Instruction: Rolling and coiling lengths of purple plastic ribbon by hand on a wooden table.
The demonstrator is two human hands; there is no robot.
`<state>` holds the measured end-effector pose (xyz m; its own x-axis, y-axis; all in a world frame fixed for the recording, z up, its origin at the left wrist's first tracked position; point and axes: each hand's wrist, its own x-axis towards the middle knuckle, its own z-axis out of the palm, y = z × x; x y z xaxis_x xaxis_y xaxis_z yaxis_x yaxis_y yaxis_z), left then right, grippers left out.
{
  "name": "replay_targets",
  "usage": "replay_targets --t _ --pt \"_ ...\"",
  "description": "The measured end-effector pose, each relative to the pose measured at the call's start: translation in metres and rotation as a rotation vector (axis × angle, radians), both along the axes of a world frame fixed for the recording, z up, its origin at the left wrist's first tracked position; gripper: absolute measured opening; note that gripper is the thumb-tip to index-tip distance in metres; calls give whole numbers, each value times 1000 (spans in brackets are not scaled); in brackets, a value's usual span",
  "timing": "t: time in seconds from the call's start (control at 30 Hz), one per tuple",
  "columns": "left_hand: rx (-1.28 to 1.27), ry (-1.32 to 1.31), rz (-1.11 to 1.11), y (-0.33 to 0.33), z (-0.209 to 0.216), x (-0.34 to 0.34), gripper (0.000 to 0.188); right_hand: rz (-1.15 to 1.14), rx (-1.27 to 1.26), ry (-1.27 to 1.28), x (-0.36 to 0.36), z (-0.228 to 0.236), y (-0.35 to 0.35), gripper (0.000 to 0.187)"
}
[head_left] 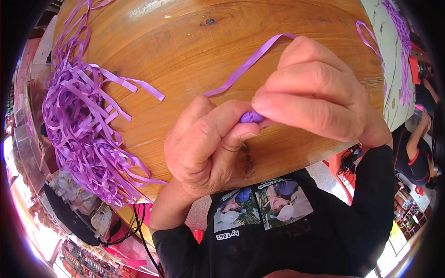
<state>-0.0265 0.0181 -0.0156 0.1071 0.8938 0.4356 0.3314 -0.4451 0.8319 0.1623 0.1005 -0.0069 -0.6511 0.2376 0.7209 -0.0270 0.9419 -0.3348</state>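
Observation:
A small glossy purple piece (251,116), rounded in shape, is pinched between the thumb and forefinger of my left hand (204,143). My right hand (320,90) is closed, its fingertips pressed together against the upper right side of that piece. What the right fingertips hold themselves is hidden. Behind both hands a flat purple ribbon (252,60) curves over the table, one end passing behind the left fingers and the other behind the right hand. Whether it joins the piece cannot be seen.
A large tangled heap of purple ribbons (88,125) covers the left side of the wooden table (185,46). More purple ribbons (398,28) lie on a white marbled surface (396,111) to the right. Black cables (139,227) hang at the lower left. Another person (415,148) is at the far right.

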Motion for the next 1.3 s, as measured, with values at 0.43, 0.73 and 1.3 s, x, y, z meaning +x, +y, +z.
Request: replay_targets --t 0.43,0.73,1.3 --pt "160 -59 -128 3 -3 -2 25 50 -570 37 -7 17 -24 26" --pt "119 -36 -123 2 -3 -5 23 1 -447 2 -8 16 -19 30" --pt "21 -49 -247 6 -3 -6 23 9 138 -56 -5 3 -8 31"
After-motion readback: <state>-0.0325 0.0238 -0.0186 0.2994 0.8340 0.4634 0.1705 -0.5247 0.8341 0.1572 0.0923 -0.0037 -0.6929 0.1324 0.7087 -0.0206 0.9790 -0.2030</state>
